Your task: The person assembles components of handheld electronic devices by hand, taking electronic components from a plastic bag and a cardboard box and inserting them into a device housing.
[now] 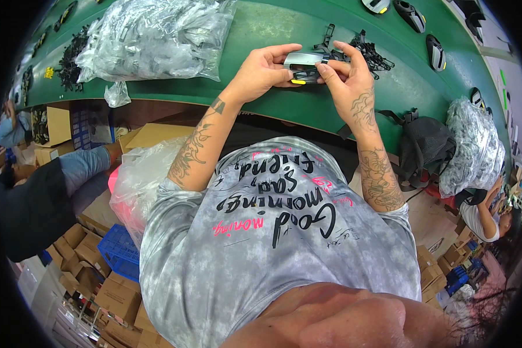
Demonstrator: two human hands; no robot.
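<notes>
Over the green table, both hands hold a small silver and black casing (305,60) with a yellow tab on its near edge. My left hand (262,72) grips its left end, thumb at the near side and fingers at the far side. At the other end, my right hand (348,72) has its thumb and fingers closed on the casing. Just beyond it lies a black bracket-like part (327,37). A loose pile of black plastic parts (375,53) sits beside the right hand, its near side partly hidden by that hand.
A big bag of clear plastic wrappings (156,40) covers the table's left. Black parts (72,64) and small yellow pieces (49,72) lie beyond it. Rounded black and silver casings (435,53) stand at right. A black backpack (426,145) hangs by the table edge (296,119). People sit at both sides.
</notes>
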